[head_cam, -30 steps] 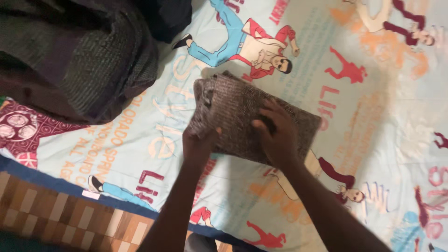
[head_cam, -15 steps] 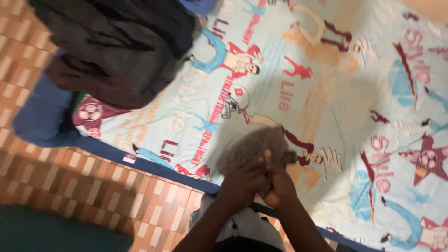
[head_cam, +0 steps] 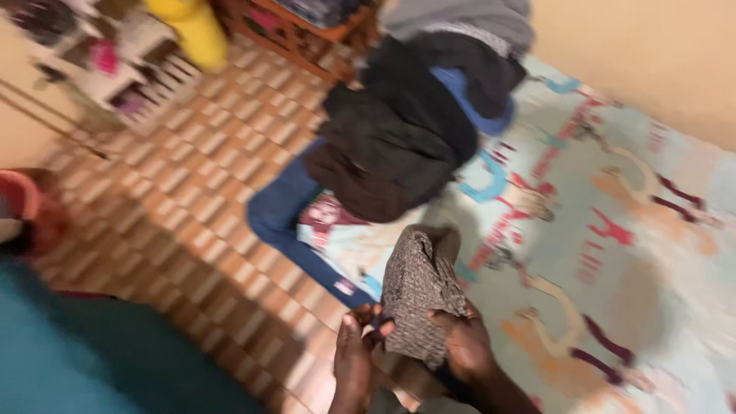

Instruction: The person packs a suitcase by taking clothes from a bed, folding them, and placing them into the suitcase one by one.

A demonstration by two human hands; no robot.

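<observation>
Head view, blurred by motion. Both hands sit low in the picture, just off the near edge of the bed, over the floor. Between them they carry a folded grey knitted cloth [head_cam: 418, 295], lifted clear of the bedsheet [head_cam: 613, 253].

Right hand [head_cam: 465, 345]: closed on the lower right part of the cloth, thumb on top, fingers under the fabric. The cloth stands up from this hand and leans toward the dark pile on the bed.

Left hand [head_cam: 353, 356]: at the cloth's lower left edge, fingertips pinched on the hem. The grip looks narrow, but blur hides how much fabric is in it.

The cloth's upper end is rounded and bunched, and hangs above the bed's near-left corner, where the blue mattress edge [head_cam: 280, 218] shows under the sheet.

The bedsheet is pale blue, printed with red and blue cartoon figures, and fills the right half of the picture up to a plain wall [head_cam: 652, 54].

A heap of dark clothes [head_cam: 399, 146] lies on the bed's left edge, with a grey garment and a blue one on its far side. It is near the held cloth and apart from it.

The floor [head_cam: 176, 192] has a brown and tan brick pattern. A teal surface [head_cam: 84, 353] fills the bottom left corner. Shelves and a yellow object [head_cam: 192, 27] at top left are too blurred to tell.
</observation>
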